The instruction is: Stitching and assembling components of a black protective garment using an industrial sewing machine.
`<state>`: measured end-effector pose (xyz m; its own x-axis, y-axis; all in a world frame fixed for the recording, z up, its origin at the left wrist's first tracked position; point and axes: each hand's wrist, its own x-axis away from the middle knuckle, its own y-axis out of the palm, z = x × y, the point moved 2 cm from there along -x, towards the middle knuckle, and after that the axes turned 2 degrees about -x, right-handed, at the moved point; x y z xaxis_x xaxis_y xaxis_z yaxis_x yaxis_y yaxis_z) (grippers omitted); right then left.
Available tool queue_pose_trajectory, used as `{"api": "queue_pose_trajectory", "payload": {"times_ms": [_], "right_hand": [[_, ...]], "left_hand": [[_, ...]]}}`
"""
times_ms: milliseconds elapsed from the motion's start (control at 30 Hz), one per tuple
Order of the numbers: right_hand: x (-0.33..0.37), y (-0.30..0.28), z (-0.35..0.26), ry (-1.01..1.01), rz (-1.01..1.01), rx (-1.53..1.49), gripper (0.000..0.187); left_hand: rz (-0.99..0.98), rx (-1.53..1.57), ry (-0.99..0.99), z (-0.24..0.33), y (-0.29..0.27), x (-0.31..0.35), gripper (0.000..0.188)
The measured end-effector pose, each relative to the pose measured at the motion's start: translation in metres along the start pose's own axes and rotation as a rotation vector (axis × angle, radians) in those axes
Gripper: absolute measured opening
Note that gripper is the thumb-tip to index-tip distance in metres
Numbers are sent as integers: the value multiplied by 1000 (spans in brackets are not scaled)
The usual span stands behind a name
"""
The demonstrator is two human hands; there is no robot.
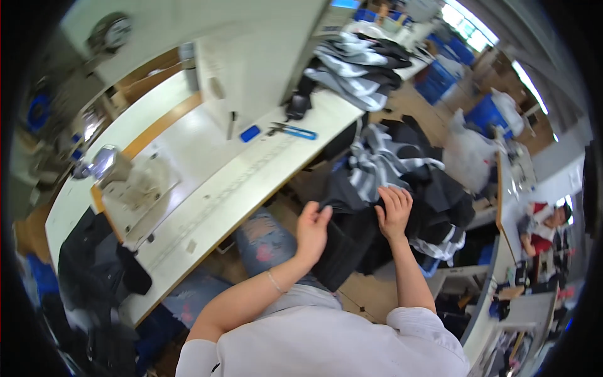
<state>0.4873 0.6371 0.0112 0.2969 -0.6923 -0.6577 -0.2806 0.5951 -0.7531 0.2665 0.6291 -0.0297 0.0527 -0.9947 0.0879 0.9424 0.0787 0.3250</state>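
Note:
A dark garment piece (345, 242) hangs over the right side of my lap, beyond the front edge of the sewing table. My left hand (312, 234) pinches its left edge between thumb and fingers. At its right, my right hand (395, 212) has curved fingers closed on the cloth; the fingertips are partly lost against it. Just past my hands lies a heap of black garments with grey-and-white striped parts (375, 164). Where the held piece ends and the heap begins is hard to make out.
On the white sewing table (235, 183) lie blue-handled snips (296, 131) and a small blue block (250, 134). A sewing machine (135, 185) stands left, dark cloth (100, 264) beside it. Folded garments (358, 66) are stacked at the far end. Another person (543, 227) sits far right.

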Motion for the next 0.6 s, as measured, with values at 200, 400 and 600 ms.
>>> {"api": "queue_pose_trajectory", "payload": {"times_ms": [200, 400, 600], "right_hand": [[111, -28, 104, 3, -328, 301, 17], [43, -48, 76, 44, -188, 242, 7], [-37, -129, 98, 204, 347, 533, 13]], "left_hand": [[32, 87, 29, 2, 1, -3, 21], [45, 105, 35, 16, -65, 0, 7], [2, 220, 71, 23, -80, 31, 12]]}}
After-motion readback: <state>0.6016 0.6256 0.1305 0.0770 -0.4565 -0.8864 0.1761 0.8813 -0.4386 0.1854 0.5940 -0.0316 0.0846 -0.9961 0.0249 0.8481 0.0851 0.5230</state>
